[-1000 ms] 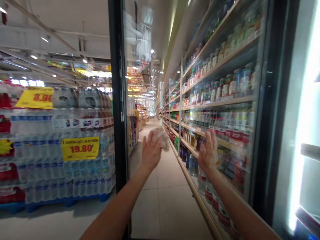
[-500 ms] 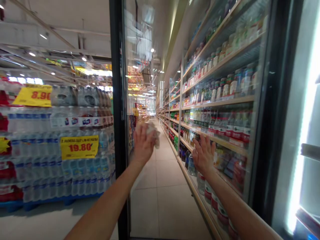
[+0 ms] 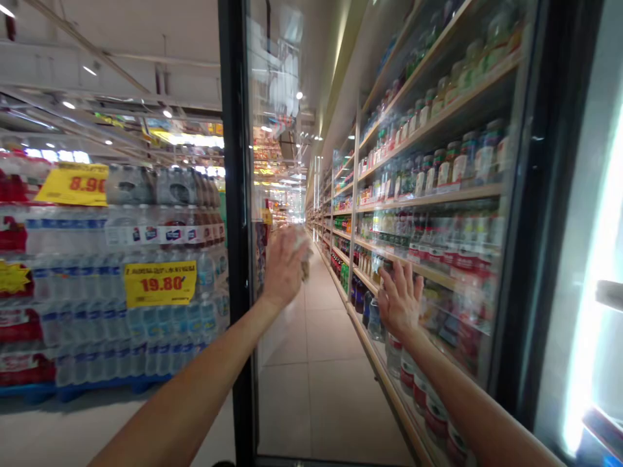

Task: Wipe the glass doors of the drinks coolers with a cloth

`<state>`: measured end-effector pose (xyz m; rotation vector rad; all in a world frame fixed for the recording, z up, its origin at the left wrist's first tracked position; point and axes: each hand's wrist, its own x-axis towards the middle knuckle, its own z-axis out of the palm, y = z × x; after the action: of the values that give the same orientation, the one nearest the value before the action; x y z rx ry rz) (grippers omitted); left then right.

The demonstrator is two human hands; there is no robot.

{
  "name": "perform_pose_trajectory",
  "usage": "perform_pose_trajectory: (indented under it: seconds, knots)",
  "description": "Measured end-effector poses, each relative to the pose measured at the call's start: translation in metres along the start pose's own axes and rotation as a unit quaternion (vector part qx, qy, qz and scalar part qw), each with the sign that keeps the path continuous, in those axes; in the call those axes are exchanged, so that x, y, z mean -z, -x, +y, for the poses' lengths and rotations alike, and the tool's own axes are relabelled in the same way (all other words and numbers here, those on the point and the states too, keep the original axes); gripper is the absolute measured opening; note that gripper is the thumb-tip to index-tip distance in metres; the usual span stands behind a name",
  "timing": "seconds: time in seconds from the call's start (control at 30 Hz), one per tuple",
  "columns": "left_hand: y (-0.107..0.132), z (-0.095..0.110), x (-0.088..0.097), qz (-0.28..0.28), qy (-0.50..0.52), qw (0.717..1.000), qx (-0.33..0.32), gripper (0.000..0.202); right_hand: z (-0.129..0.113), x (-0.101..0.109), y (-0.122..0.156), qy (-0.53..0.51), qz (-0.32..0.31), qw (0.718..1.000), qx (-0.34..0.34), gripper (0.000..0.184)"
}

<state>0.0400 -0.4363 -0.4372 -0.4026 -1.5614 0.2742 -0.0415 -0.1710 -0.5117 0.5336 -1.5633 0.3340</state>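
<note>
An open glass fridge door with a black frame stands edge-on in front of me. My left hand presses a crumpled whitish cloth against the glass, fingers closed over it. Lower and to the right, my right hand lies flat on the same pane with fingers spread, holding nothing. Through the glass I see a tiled aisle and shelves of bottles and jars.
Stacked packs of water bottles with yellow price signs fill the left side. A long tiled aisle runs ahead. At the far right is the lit fridge interior.
My left hand with the cloth has slid left and upward across the glass. My right hand has shifted slightly lower and stayed flat on the pane.
</note>
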Motion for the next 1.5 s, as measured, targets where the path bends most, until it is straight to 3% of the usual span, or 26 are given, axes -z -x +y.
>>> perform_pose_trajectory:
  seconds: [0.07, 0.13, 0.17, 0.23, 0.3, 0.33, 0.43, 0.47, 0.53, 0.6, 0.63, 0.67, 0.77, 0.8, 0.83, 0.93, 0.97, 1.0, 1.07, 1.13, 1.17, 1.23, 1.33, 1.37, 1.43, 1.5]
  knots:
    - [0.003, 0.004, 0.000, -0.094, 0.042, 0.979, -0.178, 0.049, 0.002, 0.002, 0.000, 0.001, -0.011, 1.000, 0.005, 0.048]
    - [0.002, 0.002, -0.001, -0.139, 0.056, 0.959, -0.239, 0.047, 0.005, 0.004, -0.002, 0.001, -0.017, 1.000, 0.017, 0.049]
    - [0.000, -0.001, -0.002, -0.124, 0.048, 0.971, -0.199, 0.047, 0.007, 0.005, -0.004, 0.001, -0.019, 1.000, 0.021, 0.051]
    - [-0.006, -0.008, -0.004, -0.033, 0.014, 0.999, -0.020, 0.049, 0.008, 0.006, -0.010, -0.004, -0.014, 1.000, 0.027, 0.054]
    - [-0.009, -0.009, -0.006, 0.037, -0.006, 0.994, 0.101, 0.049, 0.006, 0.004, -0.016, -0.011, -0.007, 0.999, 0.033, 0.056]
    - [-0.008, -0.007, -0.007, 0.032, -0.002, 0.995, 0.094, 0.048, 0.004, 0.003, -0.019, -0.015, -0.008, 0.999, 0.034, 0.056]
    - [-0.008, 0.000, -0.007, -0.093, 0.038, 0.990, -0.103, 0.042, -0.004, 0.001, -0.024, -0.018, -0.024, 0.999, 0.036, 0.057]
    - [-0.009, -0.002, -0.006, -0.120, 0.039, 0.983, -0.133, 0.040, -0.006, 0.000, -0.025, -0.017, -0.029, 0.999, 0.036, 0.056]
    - [-0.017, -0.010, -0.005, -0.097, 0.014, 0.993, -0.060, 0.040, -0.008, 0.000, -0.024, -0.012, -0.031, 0.999, 0.036, 0.054]
    - [-0.025, -0.019, -0.004, -0.011, -0.027, 0.996, 0.090, 0.043, -0.008, -0.001, -0.024, -0.007, -0.026, 0.999, 0.037, 0.051]
    - [-0.027, -0.021, -0.003, 0.019, -0.041, 0.991, 0.125, 0.045, -0.008, -0.001, -0.024, -0.005, -0.022, 0.999, 0.037, 0.051]
    - [-0.028, -0.021, -0.002, 0.023, -0.042, 0.993, 0.109, 0.045, -0.007, -0.001, -0.024, -0.005, -0.019, 0.999, 0.036, 0.051]
    - [-0.024, -0.015, -0.002, -0.092, 0.018, 0.985, -0.143, 0.046, -0.006, -0.001, -0.024, -0.009, -0.020, 0.999, 0.041, 0.052]
    - [-0.023, -0.014, -0.002, -0.120, 0.037, 0.973, -0.193, 0.046, -0.006, -0.001, -0.024, -0.011, -0.020, 0.999, 0.044, 0.052]
    - [-0.024, -0.015, -0.003, -0.121, 0.046, 0.973, -0.194, 0.046, -0.006, -0.001, -0.024, -0.013, -0.020, 0.999, 0.047, 0.052]
    - [-0.031, -0.022, -0.007, 0.010, -0.004, 1.000, 0.025, 0.047, -0.006, -0.002, -0.023, -0.014, -0.015, 0.999, 0.046, 0.052]
    - [-0.033, -0.022, -0.008, 0.046, -0.021, 0.996, 0.080, 0.047, -0.006, -0.002, -0.023, -0.013, -0.014, 0.999, 0.044, 0.053]
    - [-0.034, -0.019, -0.008, 0.052, -0.026, 0.995, 0.086, 0.048, -0.006, -0.002, -0.022, -0.013, -0.014, 0.999, 0.041, 0.053]
    - [-0.034, -0.010, -0.007, -0.018, 0.010, 0.999, -0.047, 0.046, -0.006, -0.002, -0.022, -0.012, -0.015, 0.999, 0.041, 0.053]
    - [-0.034, -0.003, -0.005, -0.118, 0.053, 0.968, -0.216, 0.043, -0.005, -0.001, -0.023, -0.013, -0.018, 0.999, 0.047, 0.054]
    - [-0.035, -0.003, -0.005, -0.143, 0.058, 0.957, -0.246, 0.042, -0.004, 0.000, -0.023, -0.015, -0.018, 0.998, 0.052, 0.054]
    - [-0.041, -0.010, -0.005, -0.115, 0.028, 0.980, -0.163, 0.043, -0.003, 0.001, -0.023, -0.020, -0.019, 0.998, 0.059, 0.054]
    - [-0.049, -0.022, -0.009, 0.007, -0.037, 0.996, 0.081, 0.050, -0.003, 0.002, -0.023, -0.027, -0.013, 0.998, 0.055, 0.051]
    - [-0.049, -0.022, -0.009, 0.020, -0.041, 0.995, 0.091, 0.052, -0.004, 0.002, -0.023, -0.028, -0.012, 0.998, 0.051, 0.050]
    - [-0.046, -0.017, -0.010, -0.035, -0.013, 0.999, -0.037, 0.051, -0.004, 0.003, -0.024, -0.026, -0.014, 0.998, 0.050, 0.046]
    - [-0.043, -0.013, -0.009, -0.117, 0.027, 0.972, -0.201, 0.049, -0.003, 0.004, -0.024, -0.021, -0.024, 0.998, 0.058, 0.044]
